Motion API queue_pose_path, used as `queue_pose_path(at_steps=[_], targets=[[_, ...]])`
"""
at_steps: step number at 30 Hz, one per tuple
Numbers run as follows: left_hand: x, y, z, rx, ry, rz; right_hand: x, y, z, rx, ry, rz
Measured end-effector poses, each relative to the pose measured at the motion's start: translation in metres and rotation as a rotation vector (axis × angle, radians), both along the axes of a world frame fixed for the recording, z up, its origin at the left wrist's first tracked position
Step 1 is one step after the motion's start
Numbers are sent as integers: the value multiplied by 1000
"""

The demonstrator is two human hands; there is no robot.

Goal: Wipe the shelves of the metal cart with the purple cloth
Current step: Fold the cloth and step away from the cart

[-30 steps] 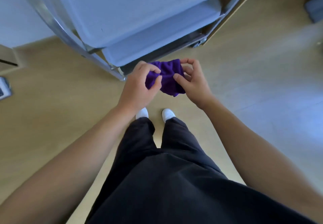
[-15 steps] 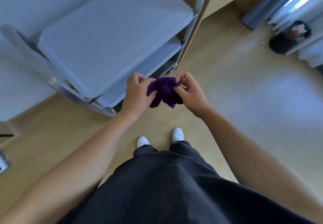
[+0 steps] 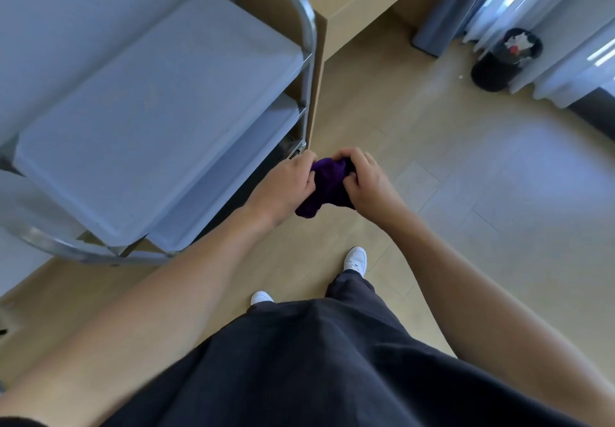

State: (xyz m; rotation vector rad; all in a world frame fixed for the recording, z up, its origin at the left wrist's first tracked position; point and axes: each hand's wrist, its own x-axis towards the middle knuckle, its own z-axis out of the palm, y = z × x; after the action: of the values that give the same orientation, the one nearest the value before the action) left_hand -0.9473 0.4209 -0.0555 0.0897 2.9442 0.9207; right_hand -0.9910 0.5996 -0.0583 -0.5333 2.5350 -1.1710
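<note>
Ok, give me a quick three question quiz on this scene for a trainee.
1. True or false: the purple cloth lies flat on the metal cart.
2. The cloth is gripped by: A one hand, B both hands, C neither.
3. What dark object stands on the floor by the curtains?
Key: 1 false, it is bunched up off the cart. 2 B, left hand and right hand. 3 the black bin.

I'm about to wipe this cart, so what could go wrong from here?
The purple cloth is balled up between the left hand and right hand, so it may only wipe a narrow strip. The lower shelf sits mostly hidden under the top shelf and could get missed.
</note>
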Motion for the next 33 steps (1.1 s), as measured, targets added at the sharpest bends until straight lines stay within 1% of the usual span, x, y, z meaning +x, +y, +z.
queue_pose_path(at_steps=[2, 5, 8, 10, 13, 18, 22, 24, 27, 33], targets=[[-21, 16, -3, 23, -23, -15, -23, 21, -2, 16, -79, 43], [-54, 40, -5, 77, -85, -56, -59, 59, -7, 10, -80, 122], [-89, 68, -7, 79, -193, -115, -94, 92, -10, -29, -29, 85], [-112, 89, -6, 33, -215, -83, -115, 112, -8, -55, 12, 17], [-147, 116, 0, 17, -131, -33, -146, 137, -4, -77, 67, -78], [-205, 143, 9, 153, 32, 25, -208, 164, -1, -103, 69, -190], [-253, 148, 4, 156, 115, 79, -255, 170, 4, -72, -10, -158], [-278, 144, -1, 176, 125, 114, -281, 165, 5, -57, -24, -153], [-322, 131, -6, 216, 142, 171, -329, 145, 5, -61, 26, -161], [-430, 74, -15, 232, 177, 264, -442, 80, 2, -7, 44, -143]])
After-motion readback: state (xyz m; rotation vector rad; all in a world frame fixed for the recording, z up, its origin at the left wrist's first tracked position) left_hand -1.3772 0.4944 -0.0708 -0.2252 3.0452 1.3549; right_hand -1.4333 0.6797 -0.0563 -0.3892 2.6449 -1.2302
